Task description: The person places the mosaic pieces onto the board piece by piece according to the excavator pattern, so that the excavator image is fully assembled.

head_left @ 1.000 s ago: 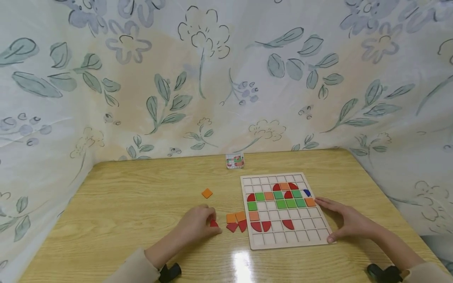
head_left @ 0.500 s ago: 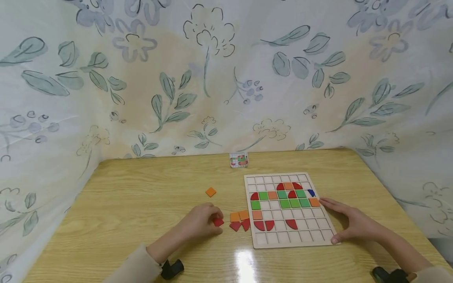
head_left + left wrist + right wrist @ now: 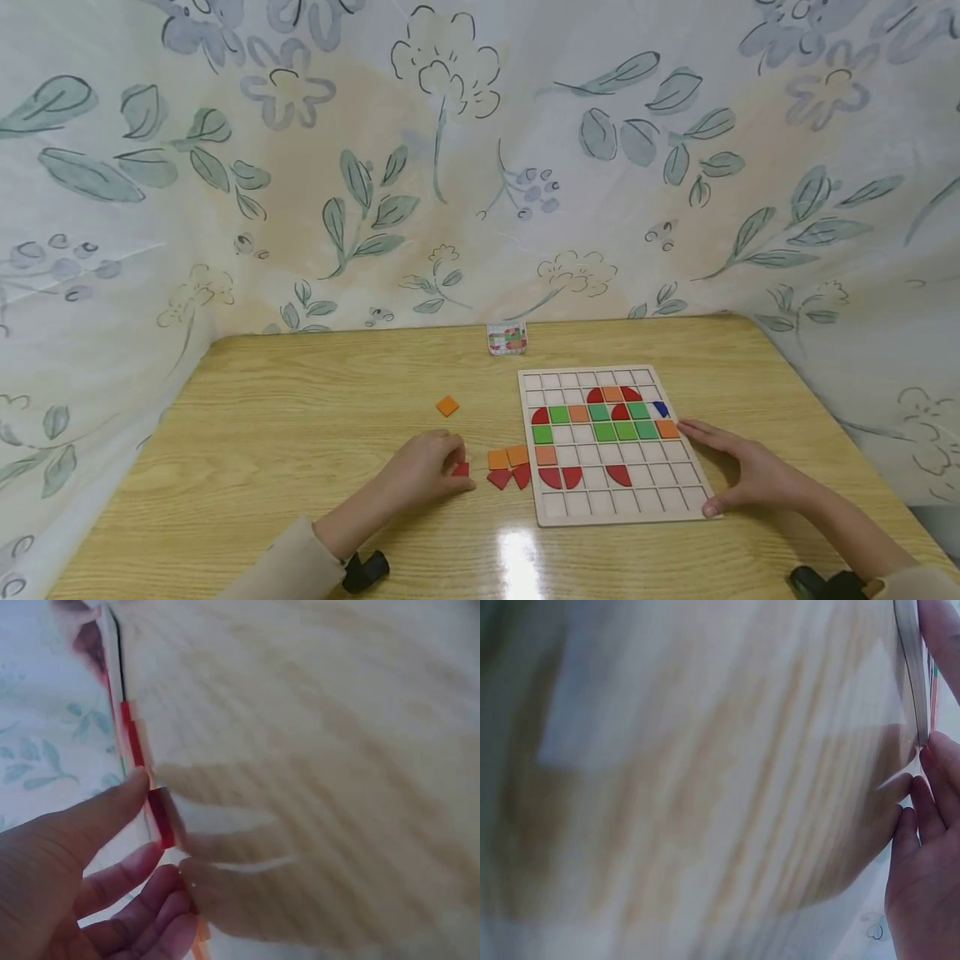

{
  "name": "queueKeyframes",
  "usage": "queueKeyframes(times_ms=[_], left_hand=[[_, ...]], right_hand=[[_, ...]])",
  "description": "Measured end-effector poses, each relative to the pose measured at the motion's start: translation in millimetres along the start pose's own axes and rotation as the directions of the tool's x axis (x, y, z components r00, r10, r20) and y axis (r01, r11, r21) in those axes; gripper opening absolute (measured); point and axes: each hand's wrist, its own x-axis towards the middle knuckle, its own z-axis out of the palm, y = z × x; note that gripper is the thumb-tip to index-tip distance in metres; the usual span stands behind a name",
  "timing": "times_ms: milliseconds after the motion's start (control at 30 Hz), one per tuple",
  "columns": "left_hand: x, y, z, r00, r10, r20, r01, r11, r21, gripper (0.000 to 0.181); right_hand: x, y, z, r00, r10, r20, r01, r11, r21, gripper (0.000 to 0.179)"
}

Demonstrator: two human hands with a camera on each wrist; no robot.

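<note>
In the head view my left hand [image 3: 426, 473] is over the table left of the board, with thumb and fingertips pinching a red tile [image 3: 461, 470]. The left wrist view shows that red tile [image 3: 160, 817] standing between thumb and index finger. To its right lie two orange square tiles [image 3: 498, 459] and two red tiles [image 3: 499, 479]. The wooden grid board [image 3: 626, 505] carries several red, green and orange tiles and one dark blue piece [image 3: 660, 409]. My right hand [image 3: 757, 477] rests at the board's right edge, thumb by the near corner and fingers extended farther up.
A lone orange tile [image 3: 447, 406] lies behind the left hand. At the table's back edge stands a small card [image 3: 507, 339] with a coloured grid pattern. Flowered cloth [image 3: 337, 125] hangs behind the table [image 3: 300, 400].
The red tile in my left hand has turned between the fingertips and shows differently. The right hand stays at the board's edge. The head view has shifted slightly.
</note>
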Motion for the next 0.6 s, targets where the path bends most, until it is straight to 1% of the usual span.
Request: queueKeyframes(times_ms=[100, 267, 400, 600], left_hand=[[0.3, 0.5, -3.4, 0.999, 0.006, 0.032, -0.005, 1.0, -0.011, 0.03], [0.9, -0.3, -7.9, 0.996, 0.051, 0.079, -0.048, 0.998, -0.038, 0.025], [1.8, -1.3, -8.3, 0.996, 0.049, 0.076, -0.043, 0.996, -0.083, 0.022], [4.3, 1.5, -9.0, 0.999, -0.004, 0.047, 0.012, 0.985, -0.17, 0.02]], right_hand=[[-0.3, -0.6, -0.9, 1.0, -0.008, 0.0, 0.008, 1.0, 0.003, 0.101], [-1.0, -0.4, -2.3, 1.0, -0.017, -0.001, 0.017, 1.0, 0.014, 0.1], [-1.4, 0.4, -2.0, 1.0, -0.02, -0.01, 0.02, 1.0, 0.021, 0.1], [-1.3, 1.4, 0.1, 0.999, -0.04, -0.012, 0.04, 0.999, 0.022, 0.1]])
